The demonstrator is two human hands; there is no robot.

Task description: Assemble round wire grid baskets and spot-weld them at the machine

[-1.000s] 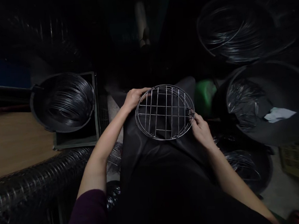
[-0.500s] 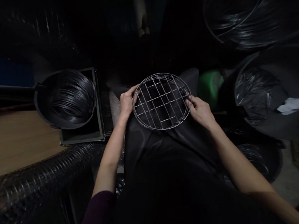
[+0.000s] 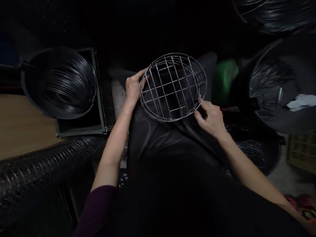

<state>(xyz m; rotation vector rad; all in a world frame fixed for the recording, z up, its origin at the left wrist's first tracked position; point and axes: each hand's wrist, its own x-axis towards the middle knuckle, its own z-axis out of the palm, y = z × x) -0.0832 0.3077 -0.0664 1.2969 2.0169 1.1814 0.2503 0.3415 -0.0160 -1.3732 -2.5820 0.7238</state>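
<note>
Over my lap is a round wire basket (image 3: pixel 173 92), its crossed straight wires framed by circular rings and its right side tipped slightly up. My left hand (image 3: pixel 134 88) grips the left rim, with a finger laid along the ring and other fingertips hidden behind the wires. At the lower right of the rim is my right hand (image 3: pixel 212 118), thumb and fingers apart. Its fingertips reach the ring, and the hand is not closed round it. Dark cloth (image 3: pixel 159 140) covers my legs beneath the basket.
To the left, a black tub (image 3: pixel 32 103) of wire rings sits on a grey crate (image 3: pixel 82 131). Below it runs a long stack of wire rings (image 3: pixel 49 161). On the right are a large black tub (image 3: pixel 304 70) with wire pieces and a white scrap, a green object (image 3: pixel 226 80) and a yellow crate (image 3: pixel 311 152).
My right hand has loosened from the basket's right side and slid down along the rim, its fingers spreading. The basket's right side has tipped up, while my left hand keeps its hold.
</note>
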